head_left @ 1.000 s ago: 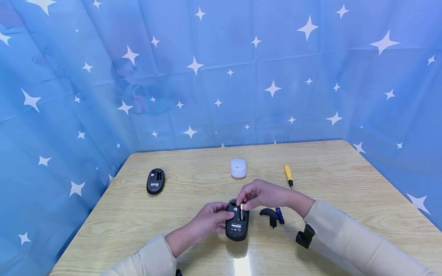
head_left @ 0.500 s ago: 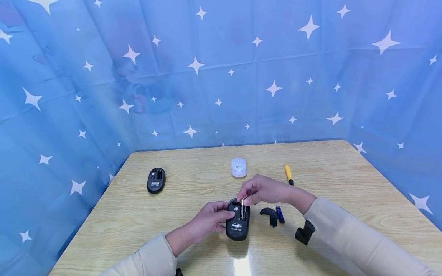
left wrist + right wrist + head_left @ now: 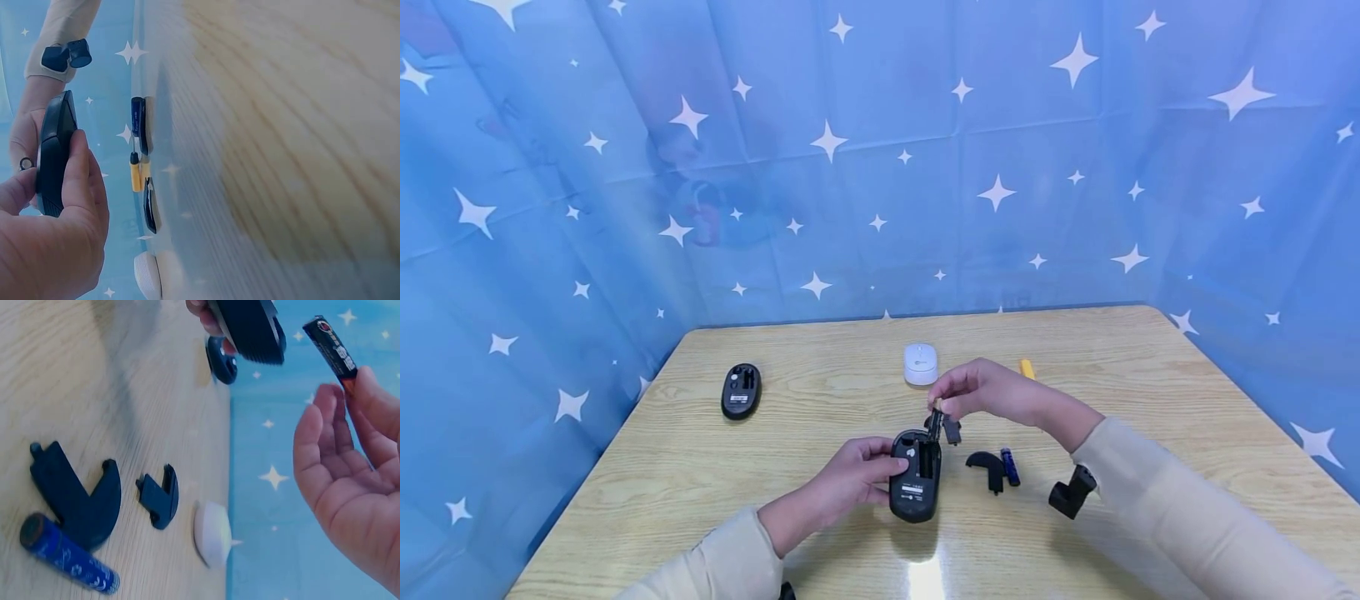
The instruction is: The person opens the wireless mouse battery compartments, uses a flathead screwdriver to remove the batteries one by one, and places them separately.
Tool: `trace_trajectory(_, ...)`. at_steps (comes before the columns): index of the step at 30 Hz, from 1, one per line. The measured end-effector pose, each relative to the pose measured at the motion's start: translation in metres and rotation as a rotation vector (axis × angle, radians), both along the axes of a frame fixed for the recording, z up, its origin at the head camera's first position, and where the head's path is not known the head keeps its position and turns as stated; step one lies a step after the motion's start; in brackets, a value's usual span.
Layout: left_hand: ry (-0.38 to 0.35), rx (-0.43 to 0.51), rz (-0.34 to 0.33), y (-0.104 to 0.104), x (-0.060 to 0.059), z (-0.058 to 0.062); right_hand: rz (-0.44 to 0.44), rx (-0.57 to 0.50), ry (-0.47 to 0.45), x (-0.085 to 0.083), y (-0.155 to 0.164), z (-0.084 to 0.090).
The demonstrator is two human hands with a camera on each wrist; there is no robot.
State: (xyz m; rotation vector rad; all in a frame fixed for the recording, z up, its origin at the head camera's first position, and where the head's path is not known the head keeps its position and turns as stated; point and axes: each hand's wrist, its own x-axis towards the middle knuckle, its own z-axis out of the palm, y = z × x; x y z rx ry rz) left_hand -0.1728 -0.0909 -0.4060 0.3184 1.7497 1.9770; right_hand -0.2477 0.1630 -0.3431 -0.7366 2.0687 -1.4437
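A black mouse (image 3: 914, 477) lies upside down near the table's front, its battery bay uncovered and facing up. My left hand (image 3: 859, 473) grips it from the left side, thumb and fingers curled round its body (image 3: 56, 153). Just above the mouse's far end, my right hand (image 3: 942, 405) pinches a dark battery (image 3: 936, 421) by one end between thumb and fingers. In the right wrist view the battery (image 3: 331, 353) is black with red print and hangs clear of the mouse (image 3: 247, 328).
Right of the mouse lie a black curved cover (image 3: 987, 467), a blue battery (image 3: 1009, 467) and a small black piece (image 3: 952, 431). Farther back are a white mouse (image 3: 920, 364), a yellow screwdriver (image 3: 1026, 367) and a second black mouse (image 3: 741, 390) at the left.
My right hand has lifted the battery up out of the mouse's bay and slightly to the right. The left hand and mouse have stayed put.
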Motion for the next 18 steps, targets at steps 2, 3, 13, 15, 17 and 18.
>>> trace_trajectory(2, 0.0, -0.002, 0.003, -0.001, 0.0, 0.001, -0.009, -0.047, -0.044, -0.003, 0.004, -0.002)
trace_trajectory(3, -0.001, -0.004, 0.005, -0.001, 0.0, 0.001, -0.008, -0.076, -0.069, -0.004, 0.005, -0.003)
trace_trajectory(13, -0.01, -0.007, 0.008, -0.002, 0.001, 0.002, -0.092, -0.293, -0.296, -0.014, 0.022, -0.014)
trace_trajectory(15, -0.011, -0.004, 0.006, -0.002, 0.0, 0.002, -0.115, -0.297, -0.306, -0.016, 0.024, -0.017)
trace_trajectory(17, -0.014, 0.0, 0.004, -0.002, 0.0, 0.002, -0.148, -0.295, -0.309, -0.017, 0.026, -0.021)
trace_trajectory(18, -0.015, 0.002, 0.003, -0.002, 0.0, 0.002, -0.166, -0.29, -0.307, -0.018, 0.027, -0.022)
